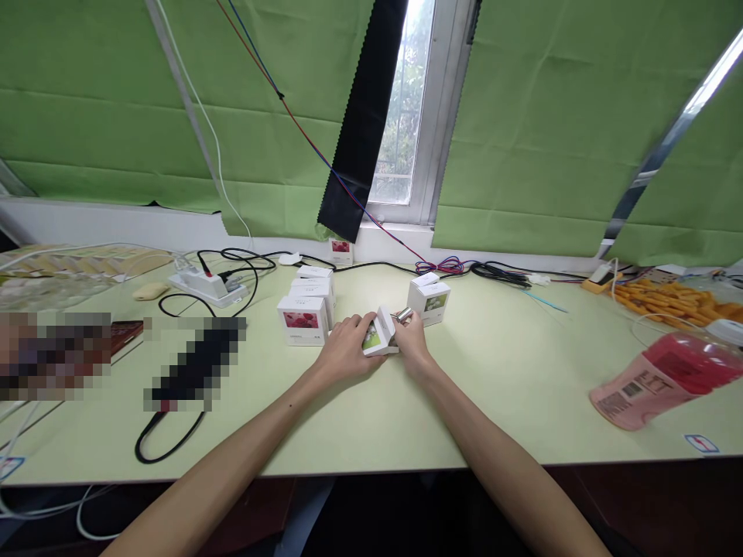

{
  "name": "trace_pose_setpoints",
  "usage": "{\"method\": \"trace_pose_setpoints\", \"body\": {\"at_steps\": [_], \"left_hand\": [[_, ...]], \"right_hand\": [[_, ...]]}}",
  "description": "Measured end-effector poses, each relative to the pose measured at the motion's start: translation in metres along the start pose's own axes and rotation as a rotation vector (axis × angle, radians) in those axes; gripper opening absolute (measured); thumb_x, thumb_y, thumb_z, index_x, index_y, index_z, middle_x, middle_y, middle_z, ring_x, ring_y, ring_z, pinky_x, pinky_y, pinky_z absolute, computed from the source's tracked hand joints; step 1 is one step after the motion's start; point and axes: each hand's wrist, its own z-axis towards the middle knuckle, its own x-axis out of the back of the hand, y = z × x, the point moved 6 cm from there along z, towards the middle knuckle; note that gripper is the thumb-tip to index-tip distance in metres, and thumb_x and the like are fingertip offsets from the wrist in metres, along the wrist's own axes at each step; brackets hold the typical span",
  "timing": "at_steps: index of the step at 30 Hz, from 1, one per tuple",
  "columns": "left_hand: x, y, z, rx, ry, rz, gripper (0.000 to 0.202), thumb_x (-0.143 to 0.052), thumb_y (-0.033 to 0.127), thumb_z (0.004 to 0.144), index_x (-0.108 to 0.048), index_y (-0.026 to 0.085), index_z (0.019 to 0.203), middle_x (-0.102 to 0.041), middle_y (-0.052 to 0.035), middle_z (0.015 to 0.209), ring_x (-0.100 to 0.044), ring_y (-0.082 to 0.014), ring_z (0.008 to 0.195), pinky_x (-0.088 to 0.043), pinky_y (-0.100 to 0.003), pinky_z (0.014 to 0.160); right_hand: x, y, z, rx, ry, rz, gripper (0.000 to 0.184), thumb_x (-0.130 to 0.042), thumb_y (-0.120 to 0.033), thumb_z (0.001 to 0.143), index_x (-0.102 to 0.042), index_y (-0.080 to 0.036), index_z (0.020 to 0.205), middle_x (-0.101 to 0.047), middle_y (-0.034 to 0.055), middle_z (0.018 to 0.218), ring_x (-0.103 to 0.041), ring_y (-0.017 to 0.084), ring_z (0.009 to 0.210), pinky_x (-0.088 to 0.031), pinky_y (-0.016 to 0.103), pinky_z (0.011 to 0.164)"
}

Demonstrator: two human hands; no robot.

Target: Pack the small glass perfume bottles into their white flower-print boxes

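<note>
My left hand [348,344] is closed around a small white box [380,331] with a green picture on its side, tilted just above or on the table. At the box's right end, my right hand [411,340] grips a small shiny silver cylinder [403,315]. Whether the cylinder is partly inside the box is hidden by the fingers. Left of my hands stand several white boxes in a row, the front box [303,321] showing a red fruit picture. Behind my right hand is another white box [429,300] with a greenish picture and a raised top flap.
A pink-labelled bottle [650,383] of red drink is at the right, before a heap of orange pieces [662,302]. A power strip [209,286] with black cables lies at the left. A black cable loop [168,456] hangs near the front edge. Another white box [340,251] stands by the wall.
</note>
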Motion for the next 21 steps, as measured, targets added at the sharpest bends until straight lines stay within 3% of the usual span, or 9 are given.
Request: {"method": "trace_pose_setpoints", "body": {"at_steps": [21], "left_hand": [[-0.0001, 0.0006, 0.0005, 0.006, -0.008, 0.006, 0.076, -0.067, 0.051, 0.078, -0.044, 0.023, 0.144, -0.063, -0.0127, 0.12, -0.059, -0.0364, 0.112, -0.048, -0.048, 0.09]], "right_hand": [[0.0005, -0.0006, -0.0009, -0.014, 0.008, 0.002, 0.041, -0.072, -0.042, 0.062, -0.052, -0.023, 0.093, -0.065, 0.0009, 0.087, -0.064, 0.021, 0.085, -0.049, 0.028, 0.066]]}}
